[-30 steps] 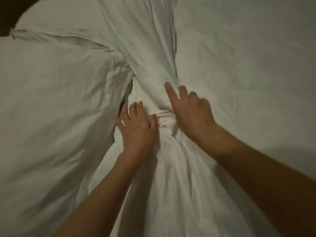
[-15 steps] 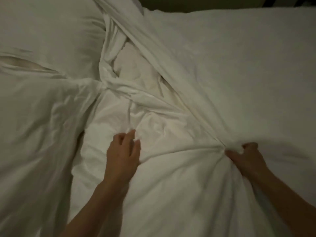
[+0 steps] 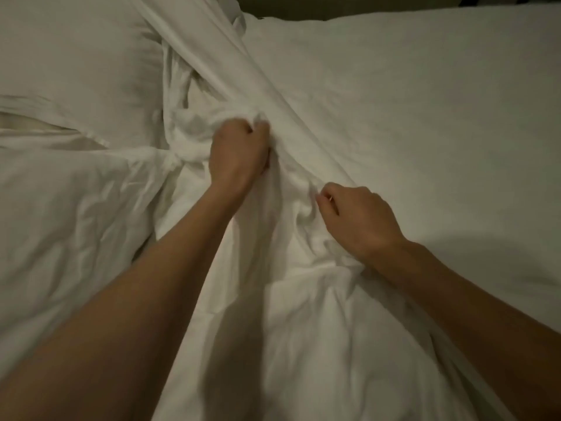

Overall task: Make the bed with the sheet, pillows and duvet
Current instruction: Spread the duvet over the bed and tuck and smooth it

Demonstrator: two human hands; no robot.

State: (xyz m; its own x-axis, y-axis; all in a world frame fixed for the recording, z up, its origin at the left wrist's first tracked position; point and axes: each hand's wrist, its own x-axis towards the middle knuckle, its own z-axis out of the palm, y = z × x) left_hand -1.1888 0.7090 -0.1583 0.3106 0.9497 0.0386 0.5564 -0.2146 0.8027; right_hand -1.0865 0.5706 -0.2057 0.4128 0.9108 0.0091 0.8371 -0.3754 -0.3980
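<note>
A bunch of the white duvet (image 3: pixel 303 314) is grabbed tight by the curled fingers of the left hand (image 3: pixel 239 154). Just beside it, another fold is pinched by the right hand (image 3: pixel 358 217). The duvet is spread out under both hands. A pillow (image 3: pixel 76 56) is seen beyond the left fingers.

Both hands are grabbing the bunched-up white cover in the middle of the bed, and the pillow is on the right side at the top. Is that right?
Nearly. The left hand and the right hand do both grip the bunched-up white cover in the middle, but the pillow is at the top left, not the right. The head view shows only flat white bedding on the right.
</note>
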